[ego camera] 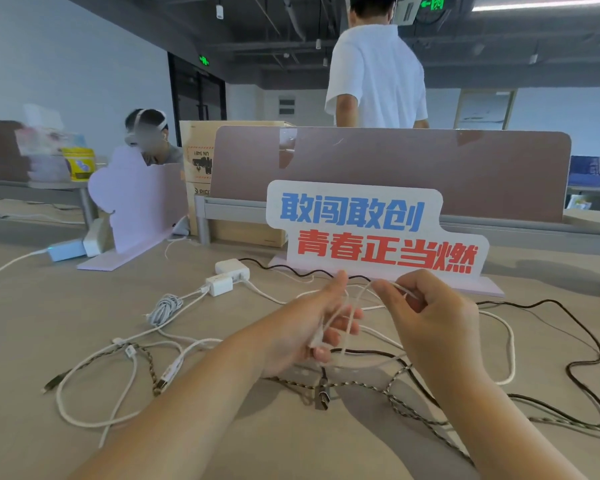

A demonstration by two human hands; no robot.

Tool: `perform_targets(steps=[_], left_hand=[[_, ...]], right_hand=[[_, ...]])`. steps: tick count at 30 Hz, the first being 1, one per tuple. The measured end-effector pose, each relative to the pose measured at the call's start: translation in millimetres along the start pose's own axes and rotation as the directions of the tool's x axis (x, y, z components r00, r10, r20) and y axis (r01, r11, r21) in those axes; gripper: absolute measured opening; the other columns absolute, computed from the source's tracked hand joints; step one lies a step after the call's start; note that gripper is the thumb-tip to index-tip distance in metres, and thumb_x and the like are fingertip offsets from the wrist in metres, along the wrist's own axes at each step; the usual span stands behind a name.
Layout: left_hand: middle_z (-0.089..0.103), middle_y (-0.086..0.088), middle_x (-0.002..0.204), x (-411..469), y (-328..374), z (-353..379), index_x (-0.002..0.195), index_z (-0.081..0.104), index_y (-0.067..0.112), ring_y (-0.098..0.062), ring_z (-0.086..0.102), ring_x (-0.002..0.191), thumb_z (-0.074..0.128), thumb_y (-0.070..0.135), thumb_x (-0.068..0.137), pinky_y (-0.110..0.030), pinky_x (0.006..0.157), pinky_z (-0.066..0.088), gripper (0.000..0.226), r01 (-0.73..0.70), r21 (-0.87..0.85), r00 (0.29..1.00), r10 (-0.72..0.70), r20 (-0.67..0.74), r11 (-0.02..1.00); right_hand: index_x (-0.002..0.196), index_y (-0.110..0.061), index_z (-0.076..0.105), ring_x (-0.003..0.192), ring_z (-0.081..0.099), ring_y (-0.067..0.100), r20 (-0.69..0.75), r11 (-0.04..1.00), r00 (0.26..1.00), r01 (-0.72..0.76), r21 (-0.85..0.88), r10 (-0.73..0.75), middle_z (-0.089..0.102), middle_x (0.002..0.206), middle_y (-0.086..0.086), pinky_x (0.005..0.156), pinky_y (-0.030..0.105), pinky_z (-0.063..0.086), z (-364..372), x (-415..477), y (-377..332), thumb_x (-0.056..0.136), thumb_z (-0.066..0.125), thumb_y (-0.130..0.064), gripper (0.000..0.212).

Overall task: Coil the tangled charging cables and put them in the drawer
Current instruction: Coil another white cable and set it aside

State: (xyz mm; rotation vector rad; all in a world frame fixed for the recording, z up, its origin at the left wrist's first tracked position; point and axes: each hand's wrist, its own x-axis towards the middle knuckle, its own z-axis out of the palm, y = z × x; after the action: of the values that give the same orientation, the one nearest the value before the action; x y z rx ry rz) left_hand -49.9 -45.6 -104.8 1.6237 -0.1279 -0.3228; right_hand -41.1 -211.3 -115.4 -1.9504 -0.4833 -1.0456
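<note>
Left hand (309, 327) holds loops of a white charging cable (362, 292) (fingers curled round them); right hand (430, 306), just beside, pinches its strand.

tangled cables (125, 362) strewn, sign (374, 233) blocks behind

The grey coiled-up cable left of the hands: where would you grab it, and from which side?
Probably around the middle of the grey coiled cable, coming down from above. It lies flat on the table as a narrow, elongated bundle, so fingers closing across its short width should catch all the loops at once. Its lead seems to run to the white charger.
</note>
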Motion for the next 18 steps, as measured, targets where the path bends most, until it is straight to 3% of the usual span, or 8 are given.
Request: perform_targets(steps=[3,7,10,12,15,18], left_hand=[[0.066,0.003,0.091,-5.2,-1.7,9.7,0.103,0.068,0.017,-0.006,0.044,0.061,0.043,0.070,0.075,-0.020,0.057,0.034,0.065,-0.012,0.111,0.991,-0.002,0.131,0.994],[0.068,0.009,0.079,-3.8,-5.0,11.9,0.093,0.068,0.022,-0.004,0.043,0.055,0.049,0.049,0.093,-0.018,0.056,0.039,0.034,-0.085,0.203,0.989,0.058,0.136,0.975],[0.065,0.005,0.067,-0.5,-7.3,9.3,0.084,0.065,0.017,-0.006,0.043,0.048,0.038,0.044,0.099,-0.018,0.048,0.035,0.041,-0.103,0.178,0.989,0.083,0.120,0.979],[0.066,0.003,0.062,1.3,-6.4,6.4,0.082,0.062,0.013,-0.007,0.048,0.047,0.035,0.045,0.098,-0.018,0.045,0.034,0.045,-0.124,0.127,0.992,0.120,0.040,0.984],[0.070,0.000,0.067,3.1,-0.5,-2.0,0.088,0.064,0.010,-0.010,0.057,0.052,0.035,0.044,0.098,-0.019,0.048,0.039,0.046,-0.181,-0.023,0.966,0.174,-0.193,0.983],[0.075,-0.007,0.081,6.4,5.3,-13.8,0.097,0.067,0.009,-0.014,0.067,0.060,0.034,0.039,0.101,-0.022,0.050,0.051,0.044,-0.295,-0.289,0.900,0.163,-0.404,0.911]], right_hand=[[0.067,-0.013,0.060,0.051,0.052,0.020,0.047,1.000,0.999,-0.014,-0.017,0.015,0.057,0.053,0.001,0.049,0.032,0.042,3.1,-2.8,-0.3,0.076,0.062,-0.042,0.030],[0.065,-0.013,0.061,0.051,0.051,0.019,0.046,0.996,0.996,-0.074,-0.053,0.077,0.056,0.053,0.000,0.050,0.031,0.041,7.4,-3.9,3.0,0.076,0.071,-0.035,0.027],[0.063,-0.014,0.060,0.050,0.047,0.014,0.036,0.994,0.995,-0.087,-0.061,0.090,0.055,0.052,-0.003,0.049,0.025,0.037,7.6,-3.4,3.7,0.076,0.071,-0.035,0.027],[0.065,-0.016,0.062,0.050,0.046,0.010,0.074,0.985,0.982,-0.175,0.004,0.174,0.056,0.053,-0.005,0.051,0.024,0.038,6.7,-3.6,2.2,0.078,0.069,-0.036,0.025],[0.071,-0.013,0.066,0.047,0.041,0.014,0.294,0.867,0.884,-0.436,0.243,0.363,0.051,0.051,0.001,0.050,0.029,0.038,4.8,-1.8,-0.1,0.083,0.065,-0.030,0.021],[0.076,-0.001,0.064,0.042,0.036,0.015,0.623,0.659,0.694,-0.662,0.357,0.360,0.042,0.048,0.002,0.044,0.026,0.039,3.2,-3.4,2.0,0.088,0.059,-0.019,0.022]])
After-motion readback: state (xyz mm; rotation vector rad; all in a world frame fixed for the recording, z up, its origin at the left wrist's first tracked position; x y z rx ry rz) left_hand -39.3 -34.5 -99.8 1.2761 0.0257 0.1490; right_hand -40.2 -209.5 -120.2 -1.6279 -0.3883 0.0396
